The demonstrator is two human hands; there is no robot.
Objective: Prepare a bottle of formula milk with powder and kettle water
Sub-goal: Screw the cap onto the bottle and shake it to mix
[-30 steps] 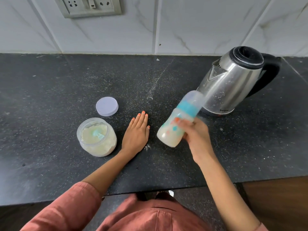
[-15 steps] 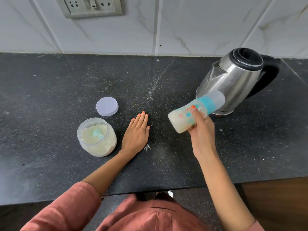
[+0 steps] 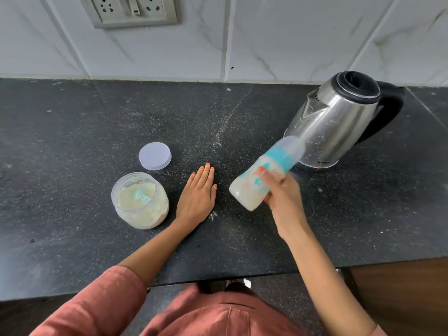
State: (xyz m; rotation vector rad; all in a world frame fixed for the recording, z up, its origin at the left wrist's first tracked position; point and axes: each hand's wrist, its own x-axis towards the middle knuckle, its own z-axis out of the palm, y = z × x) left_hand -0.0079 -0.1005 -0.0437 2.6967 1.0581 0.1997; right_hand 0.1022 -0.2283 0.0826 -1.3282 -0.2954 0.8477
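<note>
The bottle (image 3: 263, 175) is tilting hard in mid-air, cap end blurring up toward the kettle (image 3: 339, 120), base dipping down toward the counter (image 3: 72, 132), and it is showing creamy, milky liquid through its wall. The right hand (image 3: 282, 197) is gripping it around the middle, fingers wrapped over the printed body, holding it clear of the worktop, just in front of the kettle's base. That smear on the teal collar is pointing to a shake in progress, so by my reading this is the mixing step: powder and water look to be inside already, cap on.

Moving outward, the left hand (image 3: 197, 192) is lying flat and loose on the counter, palm down, fingers together, grasping nothing. Just beside it the powder jar (image 3: 140, 201) is standing open with a teal scoop (image 3: 141, 196) sitting in the powder, and its lid (image 3: 155, 155) is lying apart behind it.

What is coming up calls for a firm grip through the shaking, then an upright set-down, and that jar is wanting its lid back on.
</note>
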